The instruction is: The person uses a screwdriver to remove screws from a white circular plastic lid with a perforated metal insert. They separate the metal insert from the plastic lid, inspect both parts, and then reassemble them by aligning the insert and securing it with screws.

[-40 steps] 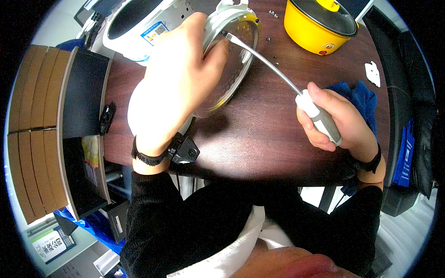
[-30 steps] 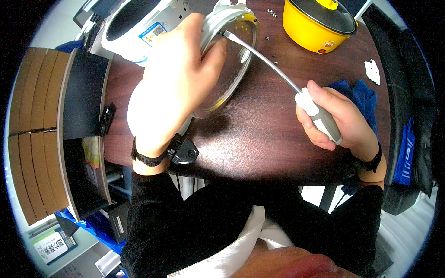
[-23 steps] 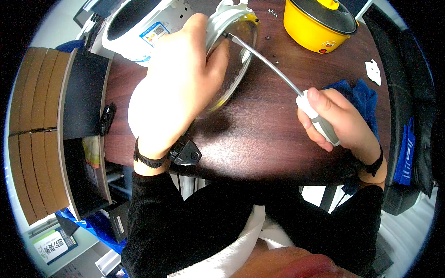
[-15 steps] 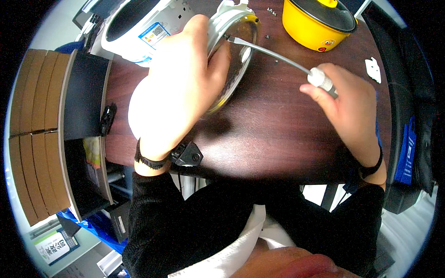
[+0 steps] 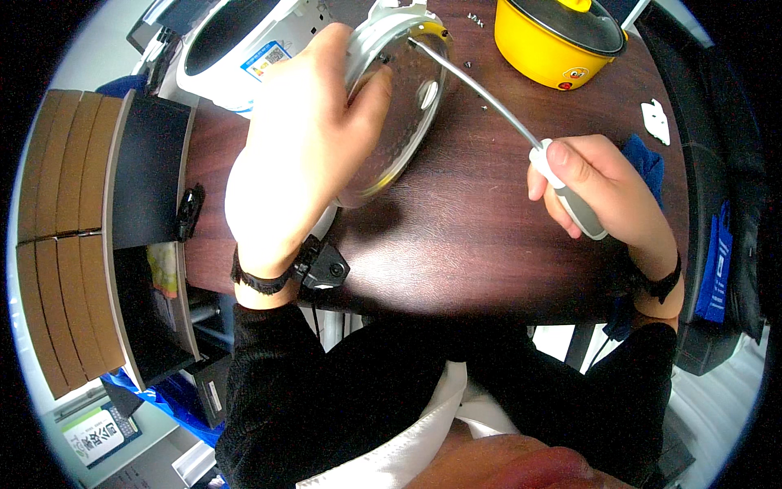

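Note:
My left hand [image 5: 301, 138] grips a round white appliance lid [image 5: 379, 41], holding it tilted up on edge. The lid's shiny inner disc [image 5: 403, 122] faces right. My right hand [image 5: 607, 175] is closed round the grey and white handle of a screwdriver [image 5: 493, 96]. Its long shaft slants up to the left, and the tip overlaps the lid's upper rim near a dark spot; whether it sits in a screw cannot be made out. Behind my left hand, the white appliance body [image 5: 199, 85] lies with its dark opening showing.
Several loose screws [image 5: 475, 20] lie on the brown table [image 5: 489, 244] beyond the lid. A yellow pot [image 5: 533, 61] with a dark lid stands at the far right, near a white plastic piece [image 5: 654, 122] and blue cloth [image 5: 643, 167]. Boxes [image 5: 61, 163] stand left.
The screwdriver tip has shifted up and right along the lid's rim. My right hand has turned and moved lower, showing more of the handle. The lid has tilted slightly.

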### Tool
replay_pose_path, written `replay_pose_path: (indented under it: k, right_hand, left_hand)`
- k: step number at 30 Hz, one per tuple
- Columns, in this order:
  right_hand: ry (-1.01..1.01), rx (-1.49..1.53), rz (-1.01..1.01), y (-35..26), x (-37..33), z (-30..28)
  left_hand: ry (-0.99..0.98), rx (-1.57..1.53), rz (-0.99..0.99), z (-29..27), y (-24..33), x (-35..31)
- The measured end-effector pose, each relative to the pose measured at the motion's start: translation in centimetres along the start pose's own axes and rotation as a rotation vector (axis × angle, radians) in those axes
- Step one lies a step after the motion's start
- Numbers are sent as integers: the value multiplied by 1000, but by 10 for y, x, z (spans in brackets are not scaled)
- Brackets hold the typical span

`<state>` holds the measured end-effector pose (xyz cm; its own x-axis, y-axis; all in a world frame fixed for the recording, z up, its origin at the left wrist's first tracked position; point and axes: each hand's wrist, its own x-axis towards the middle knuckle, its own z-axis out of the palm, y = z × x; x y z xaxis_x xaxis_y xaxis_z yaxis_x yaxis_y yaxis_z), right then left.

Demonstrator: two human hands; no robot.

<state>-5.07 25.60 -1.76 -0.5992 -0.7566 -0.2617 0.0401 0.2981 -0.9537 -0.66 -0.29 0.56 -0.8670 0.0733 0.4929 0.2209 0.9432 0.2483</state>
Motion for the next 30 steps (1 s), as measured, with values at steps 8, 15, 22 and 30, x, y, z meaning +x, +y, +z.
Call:
replay_pose_path:
  k: [8, 15, 22, 30]
  right_hand:
    - [-186, 190, 79, 7, 6, 6]
    - [-184, 246, 83, 8, 6, 8]
    - [-164, 218, 68, 9, 5, 6]
    - [-87, 98, 31, 6, 6, 7]
  left_hand:
    - [-2, 2, 8, 0, -2, 0]
    - [-13, 2, 10, -2, 1, 1]
    - [-16, 4, 13, -2, 0, 1]
    - [-41, 2, -27, -3, 2, 1]
